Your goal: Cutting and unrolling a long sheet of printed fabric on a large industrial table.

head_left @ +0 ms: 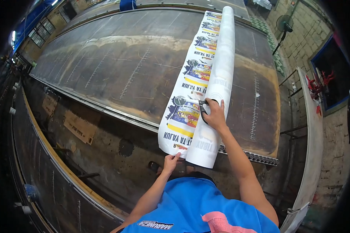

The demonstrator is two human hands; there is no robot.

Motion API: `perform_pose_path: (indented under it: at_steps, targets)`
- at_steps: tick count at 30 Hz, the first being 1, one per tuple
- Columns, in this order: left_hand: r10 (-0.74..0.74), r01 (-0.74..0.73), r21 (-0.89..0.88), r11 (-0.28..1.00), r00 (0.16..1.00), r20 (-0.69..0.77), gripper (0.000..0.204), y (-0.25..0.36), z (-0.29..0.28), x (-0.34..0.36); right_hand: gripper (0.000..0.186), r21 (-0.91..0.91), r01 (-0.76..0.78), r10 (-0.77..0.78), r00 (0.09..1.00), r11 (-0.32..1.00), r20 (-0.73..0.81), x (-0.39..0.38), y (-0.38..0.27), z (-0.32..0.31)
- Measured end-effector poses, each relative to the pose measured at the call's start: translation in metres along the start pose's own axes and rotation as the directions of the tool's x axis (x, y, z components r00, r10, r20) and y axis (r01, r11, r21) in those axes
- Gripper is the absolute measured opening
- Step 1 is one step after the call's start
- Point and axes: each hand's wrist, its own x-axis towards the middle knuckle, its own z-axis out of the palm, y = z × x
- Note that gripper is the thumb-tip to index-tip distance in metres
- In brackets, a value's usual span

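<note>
The table [144, 58] bears the sheet [179, 130], its near end overhanging, and the roll [223, 58] along the sheet's right. The right hand [216, 113] grips the scissors [203, 112] over the roll, perhaps steadying it; the left hand [170, 163] pinches the sheet's near edge, probably for tautness. Counted: one sheet, one roll, about five prints [198, 72], two hands, one pair of scissors.

1 black fan [285, 26] near a block wall [310, 42]
</note>
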Motion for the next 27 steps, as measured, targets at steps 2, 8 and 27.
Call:
perform_pose_path:
  at_steps: [2, 8, 27]
  targets:
    - [-0.026, 0.025, -0.016, 1.000, 0.999, -0.034, 0.035, -0.008, 0.000, 0.001, 0.053, 0.021, 0.022, -0.022, 1.000, 1.000, -0.015, -0.001, 0.003, 0.001]
    - [-0.167, 0.147, -0.144, 0.979, 0.975, -0.145, 0.031, -0.016, -0.020, 0.009, 0.053, 0.152, 0.058, -0.046, 0.995, 0.987, -0.084, -0.012, 0.009, -0.002]
    - [0.757, -0.658, 0.731, 0.178, 0.567, 0.326, 0.094, 0.080, 0.064, -0.091, 0.057, 0.777, -0.023, 0.372, 0.887, 0.629, -0.275, -0.115, 0.019, 0.037]
